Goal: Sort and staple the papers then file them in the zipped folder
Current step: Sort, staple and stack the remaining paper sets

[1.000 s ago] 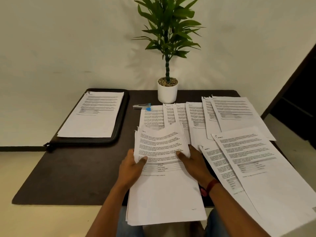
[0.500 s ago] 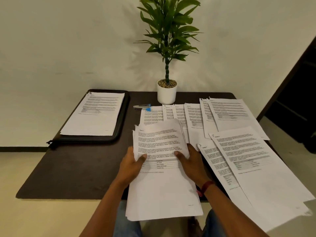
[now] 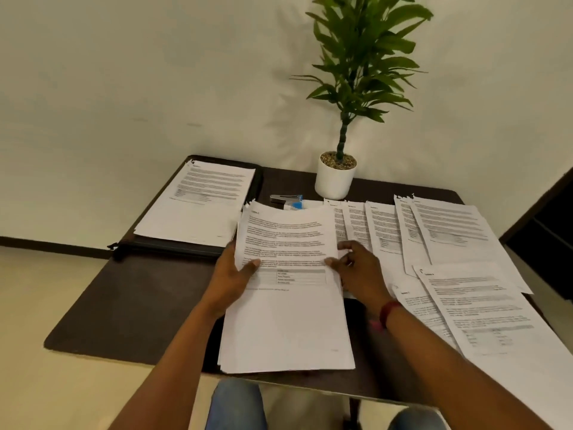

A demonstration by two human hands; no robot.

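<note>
A stack of printed papers (image 3: 288,305) is lifted at its far end over the table's near middle. My left hand (image 3: 231,279) grips its left edge, thumb on top. My right hand (image 3: 356,268) holds the right edge, thumb on the sheet. A black zipped folder (image 3: 173,246) lies open at the far left with a stapled set of papers (image 3: 198,203) on it. A silver and blue stapler (image 3: 286,200) lies behind the held stack, partly hidden. Several paper sets (image 3: 440,234) are fanned out across the right of the table.
A potted plant in a white pot (image 3: 335,178) stands at the back middle against the wall. The dark table (image 3: 130,305) shows bare surface at the near left. My knees show under the near edge. A dark doorway lies at the far right.
Both hands have lifted the stack and carried it left and away, toward the folder. The view has swung left, so the plant and fanned papers sit further right.
</note>
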